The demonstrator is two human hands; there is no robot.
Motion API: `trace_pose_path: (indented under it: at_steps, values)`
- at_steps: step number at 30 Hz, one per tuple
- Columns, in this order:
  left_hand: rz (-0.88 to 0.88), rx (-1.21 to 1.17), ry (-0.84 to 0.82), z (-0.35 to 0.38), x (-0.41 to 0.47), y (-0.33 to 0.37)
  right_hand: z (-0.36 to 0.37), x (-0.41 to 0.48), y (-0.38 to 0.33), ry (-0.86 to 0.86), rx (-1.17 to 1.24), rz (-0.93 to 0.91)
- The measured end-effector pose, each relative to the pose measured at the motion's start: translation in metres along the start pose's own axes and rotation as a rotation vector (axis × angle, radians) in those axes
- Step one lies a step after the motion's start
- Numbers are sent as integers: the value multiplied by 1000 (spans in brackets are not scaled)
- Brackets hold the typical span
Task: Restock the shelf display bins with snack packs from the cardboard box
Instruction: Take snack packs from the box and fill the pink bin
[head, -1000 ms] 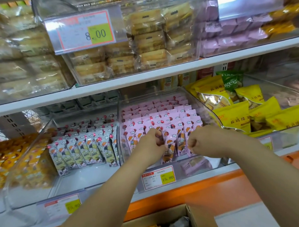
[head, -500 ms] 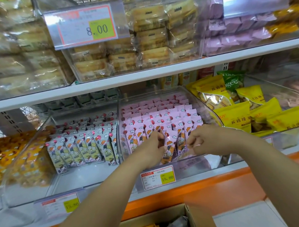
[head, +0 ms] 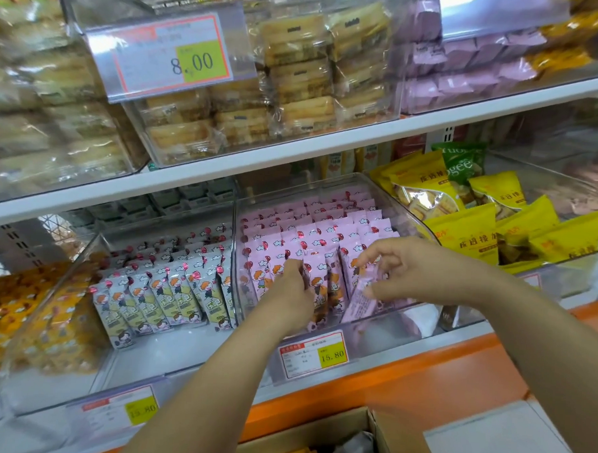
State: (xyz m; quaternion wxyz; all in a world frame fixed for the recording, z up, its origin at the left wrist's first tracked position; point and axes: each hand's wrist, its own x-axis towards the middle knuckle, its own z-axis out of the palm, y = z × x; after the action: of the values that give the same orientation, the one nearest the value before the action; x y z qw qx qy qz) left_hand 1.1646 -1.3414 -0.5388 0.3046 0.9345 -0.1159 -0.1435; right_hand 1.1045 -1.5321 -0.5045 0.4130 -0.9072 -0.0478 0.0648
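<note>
A clear shelf bin (head: 395, 314) holds rows of upright pink snack packs (head: 319, 234). My left hand (head: 289, 292) reaches into its front row, with fingers curled round a pink pack there. My right hand (head: 412, 269) hovers over the bin's right front corner. Its thumb and curled fingers pinch the top of a tilted pink pack (head: 357, 300) that leans with its back showing. The open cardboard box (head: 398, 439) sits below at the bottom edge, and orange and grey packs are partly visible inside it.
A neighbouring clear bin of white snack packs (head: 171, 289) stands to the left, and yellow bags (head: 475, 234) fill the bin to the right. The upper shelf (head: 328, 145) carries wrapped cakes. A price tag (head: 314, 353) hangs under the pink bin, above an orange ledge (head: 421, 372).
My right hand has unclenched from a fist and spread its fingers, and a tilted pink pack now shows beneath it. My left hand stays at the front row.
</note>
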Motion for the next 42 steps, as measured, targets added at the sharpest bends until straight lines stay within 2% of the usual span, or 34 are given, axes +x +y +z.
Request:
trace_pose_path:
  at_steps: [5, 10, 17, 22, 26, 28, 31, 34, 36, 38, 42]
  values:
    - [-53, -71, 66, -1, 8, -2, 6, 7, 2, 236, -56, 14]
    - [-25, -70, 111, 3, 11, 4, 9, 7, 1, 383, -121, 21]
    - [78, 33, 214, 6, 4, 5, 11, 9, -4, 423, -252, 6]
    - [156, 120, 306, 1, 1, 12, 19, 15, -2, 518, -231, -31]
    - [159, 91, 274, -9, 5, 13, 22, 17, -9, 591, -192, -59]
    - [161, 50, 234, -18, 2, 12, 20, 17, -16, 581, -212, -85]
    - [268, 86, 232, -36, -10, 9, 21, 19, -32, 492, -247, -123]
    - [379, 114, 322, -56, -28, 2, 32, 33, -45, 397, -233, -155]
    - [391, 117, 393, -67, -34, -11, 42, 47, -50, 346, -242, -165]
    - [377, 133, 428, -73, -35, -26, 52, 61, -54, 298, -323, -178]
    - [368, 138, 448, -76, -34, -46, 68, 79, -53, 239, -649, -154]
